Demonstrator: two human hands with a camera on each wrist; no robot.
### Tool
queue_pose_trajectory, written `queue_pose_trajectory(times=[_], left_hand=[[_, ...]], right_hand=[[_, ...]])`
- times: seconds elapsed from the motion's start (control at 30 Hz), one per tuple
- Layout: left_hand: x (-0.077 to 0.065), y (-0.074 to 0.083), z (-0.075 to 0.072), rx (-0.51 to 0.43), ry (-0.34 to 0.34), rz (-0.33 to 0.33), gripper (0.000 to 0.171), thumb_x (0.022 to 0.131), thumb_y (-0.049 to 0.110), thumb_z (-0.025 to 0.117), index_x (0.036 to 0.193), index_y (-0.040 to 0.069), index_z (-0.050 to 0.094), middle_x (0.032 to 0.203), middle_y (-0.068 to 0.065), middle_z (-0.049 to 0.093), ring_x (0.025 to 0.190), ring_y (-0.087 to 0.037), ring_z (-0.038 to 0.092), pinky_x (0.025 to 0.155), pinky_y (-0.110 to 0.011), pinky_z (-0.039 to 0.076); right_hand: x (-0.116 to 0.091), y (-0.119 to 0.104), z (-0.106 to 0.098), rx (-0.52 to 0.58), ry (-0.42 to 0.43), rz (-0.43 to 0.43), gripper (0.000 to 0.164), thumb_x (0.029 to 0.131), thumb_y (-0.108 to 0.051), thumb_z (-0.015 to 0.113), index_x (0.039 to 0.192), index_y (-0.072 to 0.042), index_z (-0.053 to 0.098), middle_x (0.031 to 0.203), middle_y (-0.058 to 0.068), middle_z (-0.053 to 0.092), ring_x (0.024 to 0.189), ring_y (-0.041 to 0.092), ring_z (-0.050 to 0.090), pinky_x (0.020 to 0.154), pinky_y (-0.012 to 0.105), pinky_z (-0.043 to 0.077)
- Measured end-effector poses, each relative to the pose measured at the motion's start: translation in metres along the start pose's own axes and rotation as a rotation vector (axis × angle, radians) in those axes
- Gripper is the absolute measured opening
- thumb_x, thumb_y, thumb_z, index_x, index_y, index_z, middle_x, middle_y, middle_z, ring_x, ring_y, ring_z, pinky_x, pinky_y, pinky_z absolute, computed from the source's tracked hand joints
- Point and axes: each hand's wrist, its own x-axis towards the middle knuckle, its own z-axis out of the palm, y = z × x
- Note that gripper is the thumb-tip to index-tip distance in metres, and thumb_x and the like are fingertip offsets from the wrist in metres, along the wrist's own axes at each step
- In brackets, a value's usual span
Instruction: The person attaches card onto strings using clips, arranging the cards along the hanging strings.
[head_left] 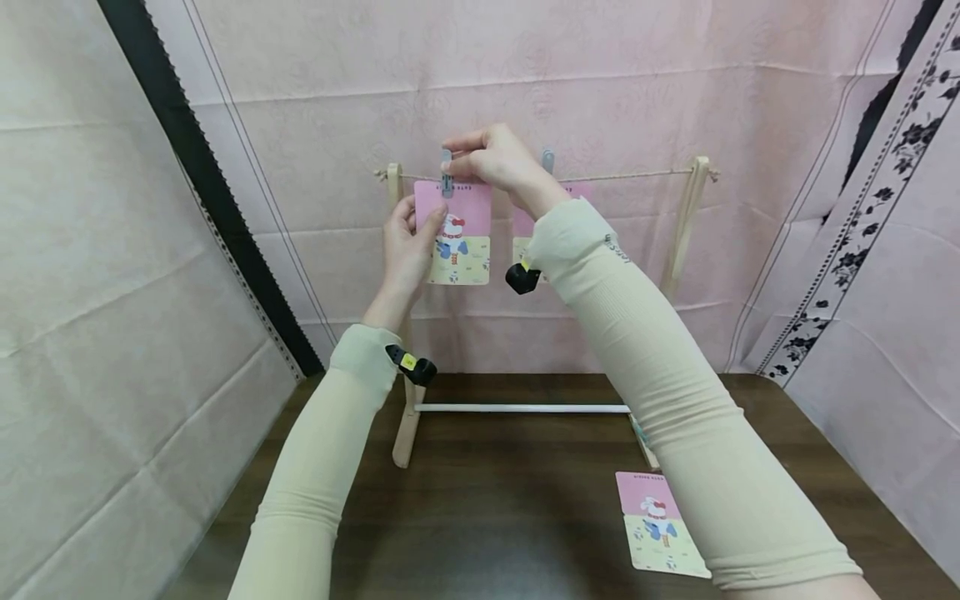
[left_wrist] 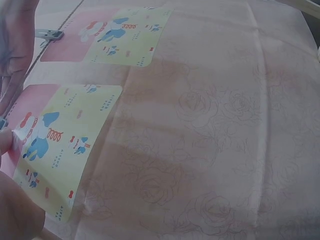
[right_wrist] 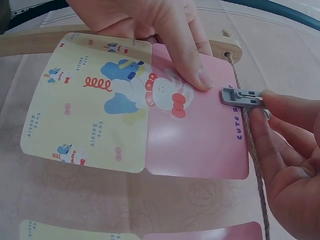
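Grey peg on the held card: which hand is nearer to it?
Right. The right hand pinches the grey peg; the left hand is below it in the head view, gripping the card.

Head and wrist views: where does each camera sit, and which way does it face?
Head: on the head, facing forward and down at the rack; left grip, right grip and sleeves show.
Left wrist: on that wrist, facing the held card and backdrop; parts of both grips at the left edge.
Right wrist: on that wrist, facing held card and clip; both grips show.
Both wrist views share: held card, cord.
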Motion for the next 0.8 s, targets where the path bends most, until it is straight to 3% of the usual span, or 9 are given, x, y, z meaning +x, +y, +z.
queue_pose_trajectory(times=[0.4, 0.57, 0.8], left_hand=[[0.001, 0.003, -0.001, 0.021, -0.032, -0.012, 0.039, 0.098, 0.024, 0.069, 0.13, 0.005, 0.058, 0.108, -0.015, 0.071, 0.09, -0.02, 0.069, 0.077, -0.029, 0.057], [0.0, 0.001, -0.003, 0.026, -0.048, -0.034, 0.041, 0.097, 0.024, 0.07, 0.131, 0.003, 0.058, 0.112, -0.016, 0.071, 0.091, -0.019, 0.069, 0.079, -0.029, 0.057], [-0.005, -0.005, -0.006, 0.018, -0.065, -0.064, 0.038, 0.097, 0.019, 0.07, 0.128, 0.001, 0.058, 0.113, -0.017, 0.071, 0.091, -0.018, 0.069, 0.08, -0.029, 0.057]], right_hand=[[-0.002, -0.004, -0.002, -0.05, 0.02, 0.02, 0.05, 0.093, -0.01, 0.072, 0.142, -0.014, 0.059, 0.139, 0.003, 0.062, 0.118, 0.012, 0.063, 0.095, 0.018, 0.047], [-0.004, -0.002, -0.002, -0.014, 0.029, 0.012, 0.052, 0.093, -0.007, 0.072, 0.142, -0.013, 0.057, 0.141, 0.003, 0.061, 0.119, 0.012, 0.062, 0.092, 0.016, 0.049], [-0.01, 0.002, -0.002, 0.065, 0.05, -0.068, 0.048, 0.095, -0.002, 0.068, 0.141, -0.007, 0.058, 0.137, 0.007, 0.063, 0.122, 0.013, 0.061, 0.091, 0.016, 0.049]])
